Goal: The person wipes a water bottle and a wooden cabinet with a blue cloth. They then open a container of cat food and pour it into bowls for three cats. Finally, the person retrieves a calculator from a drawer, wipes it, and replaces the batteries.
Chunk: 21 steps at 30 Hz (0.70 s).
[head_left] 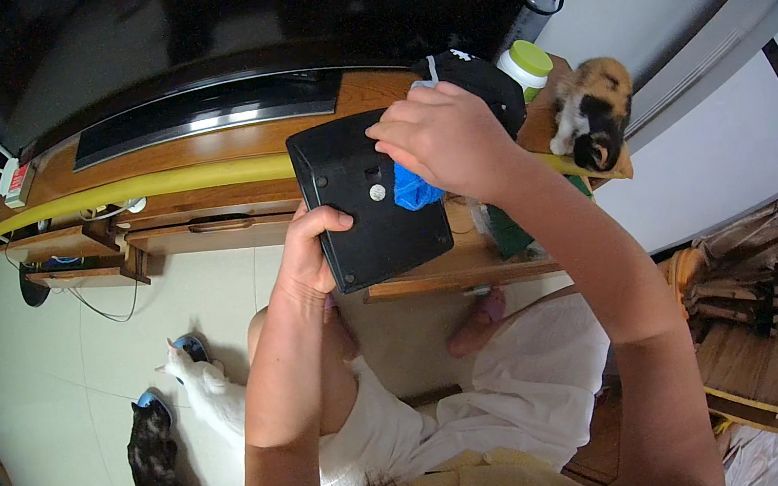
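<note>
My left hand grips the lower left edge of a flat black plastic device, its thumb lying on the face turned to me. That face has small round feet, a small recess and a round pale sticker; what kind of device it is, I cannot tell. Over its upper right part, my right hand holds a crumpled blue cloth against the surface, fingers bent and pointing left. Part of the cloth is hidden under the palm. The device is tilted in front of the wooden TV cabinet.
A calico cat is on the cabinet's right end, beside a green-lidded white jar. A long yellow strip runs along the cabinet. Drawers stand pulled out at left. A white cat and a dark cat are at floor bowls.
</note>
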Available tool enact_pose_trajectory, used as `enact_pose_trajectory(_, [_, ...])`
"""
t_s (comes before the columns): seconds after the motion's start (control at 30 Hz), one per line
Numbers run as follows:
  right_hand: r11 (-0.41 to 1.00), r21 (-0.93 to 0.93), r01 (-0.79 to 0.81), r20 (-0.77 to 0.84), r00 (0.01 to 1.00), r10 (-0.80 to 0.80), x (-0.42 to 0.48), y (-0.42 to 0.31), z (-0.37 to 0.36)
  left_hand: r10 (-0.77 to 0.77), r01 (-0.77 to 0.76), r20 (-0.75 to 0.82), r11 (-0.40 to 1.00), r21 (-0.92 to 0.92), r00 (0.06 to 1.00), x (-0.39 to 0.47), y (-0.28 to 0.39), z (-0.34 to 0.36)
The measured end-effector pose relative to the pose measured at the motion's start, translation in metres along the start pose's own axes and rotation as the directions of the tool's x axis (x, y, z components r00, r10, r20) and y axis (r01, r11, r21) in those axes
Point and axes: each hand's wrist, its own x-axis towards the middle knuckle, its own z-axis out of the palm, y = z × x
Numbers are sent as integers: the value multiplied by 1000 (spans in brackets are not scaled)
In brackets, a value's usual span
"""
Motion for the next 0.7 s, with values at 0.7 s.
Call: enact_pose_trajectory(0.7, [975,-197,102,71,993,-90,7,-21,13,-16,16,11,1000,-4,1000,-1,0,-3])
